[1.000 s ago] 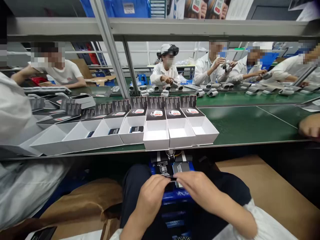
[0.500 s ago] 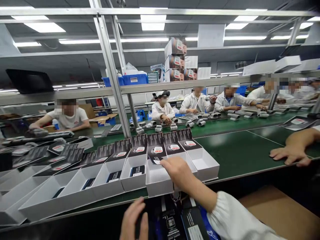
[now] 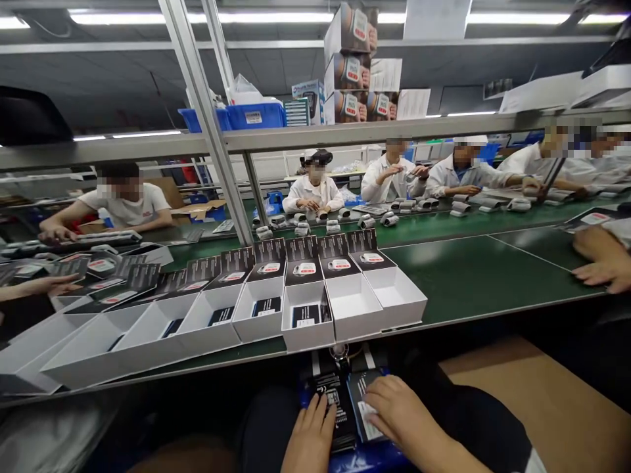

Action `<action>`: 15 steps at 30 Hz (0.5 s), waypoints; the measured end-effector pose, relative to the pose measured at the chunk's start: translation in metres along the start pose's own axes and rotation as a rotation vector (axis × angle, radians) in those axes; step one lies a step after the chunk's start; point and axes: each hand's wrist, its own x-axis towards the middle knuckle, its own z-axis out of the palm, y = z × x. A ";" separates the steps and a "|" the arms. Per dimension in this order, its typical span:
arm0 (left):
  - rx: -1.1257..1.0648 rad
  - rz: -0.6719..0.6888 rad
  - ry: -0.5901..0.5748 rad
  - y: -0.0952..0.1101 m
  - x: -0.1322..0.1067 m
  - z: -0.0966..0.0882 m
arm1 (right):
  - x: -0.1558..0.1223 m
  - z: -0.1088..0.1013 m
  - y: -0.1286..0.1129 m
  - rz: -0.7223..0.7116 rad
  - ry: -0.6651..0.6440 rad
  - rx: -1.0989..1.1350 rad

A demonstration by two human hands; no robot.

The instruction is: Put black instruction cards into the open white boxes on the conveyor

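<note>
My left hand lies with fingers stretched out on a stack of black printed booklets below the table edge. My right hand rests on the neighbouring stack of dark booklets with a white label; its fingers are slightly bent and apart, its thumb partly hidden. Above the hands, a row of open white boxes with black printed lids stands along the table edge. A dark booklet lies in one box, and several boxes left of it hold similar ones. The two rightmost boxes show bare white insides.
The green table runs to the right, where another person's hand rests. Another hand reaches in at the left. A metal post rises behind the boxes. Co-workers sit across the line with several grey cuffs. Cardboard lies lower right.
My right hand has left the box and dropped to the right stack; the booklet it held now lies in that box. My left hand has moved onto the left stack. The view has tilted down.
</note>
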 end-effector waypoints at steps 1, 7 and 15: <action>-0.022 0.016 -0.015 -0.001 -0.001 -0.006 | -0.013 0.017 0.007 0.028 -0.073 -0.096; -0.016 0.052 0.064 0.005 -0.005 -0.028 | -0.045 0.066 0.016 -0.114 -0.085 -0.362; -0.173 0.158 0.346 0.012 -0.005 -0.069 | -0.006 0.009 0.012 0.113 -0.381 -0.219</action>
